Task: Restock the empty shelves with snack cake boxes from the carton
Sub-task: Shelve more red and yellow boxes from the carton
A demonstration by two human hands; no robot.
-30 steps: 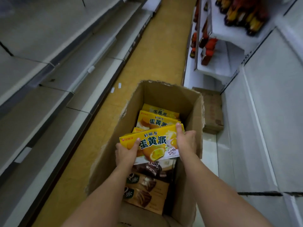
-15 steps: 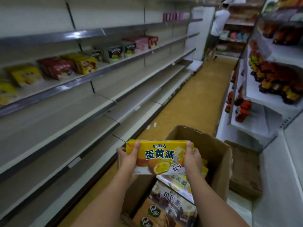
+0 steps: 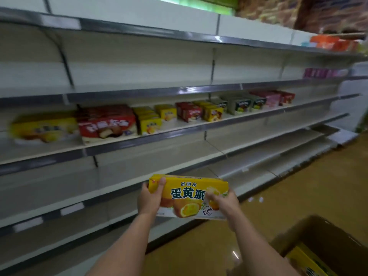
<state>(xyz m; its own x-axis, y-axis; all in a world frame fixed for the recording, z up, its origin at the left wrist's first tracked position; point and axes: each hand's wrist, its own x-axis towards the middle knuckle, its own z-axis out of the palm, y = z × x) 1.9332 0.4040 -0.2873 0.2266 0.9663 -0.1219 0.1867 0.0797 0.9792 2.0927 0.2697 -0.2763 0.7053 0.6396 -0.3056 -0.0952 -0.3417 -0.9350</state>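
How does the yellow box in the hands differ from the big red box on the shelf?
The held yellow box is yellow and in mid-air, gripped by the left hand and right hand; the red box is red and rests on the stocked shelf. The yellow box is sharp, the red box blurred. Both show cake pictures.

You face a long white shelving unit (image 3: 139, 72) with grey metal edge strips, several tiers high; the middle tier (image 3: 179, 132) carries a row of snack boxes: a blurred yellow box (image 3: 43, 128) at far left, a red box stack (image 3: 106, 123) just beside it, small yellow boxes (image 3: 149, 121), then red, yellow, green and pink boxes trailing right; pink packs (image 3: 324, 73) sit on the tier above, orange ones (image 3: 330, 43) higher still; the brown carton (image 3: 318, 236) stands on the tan floor (image 3: 298, 186) at lower right.
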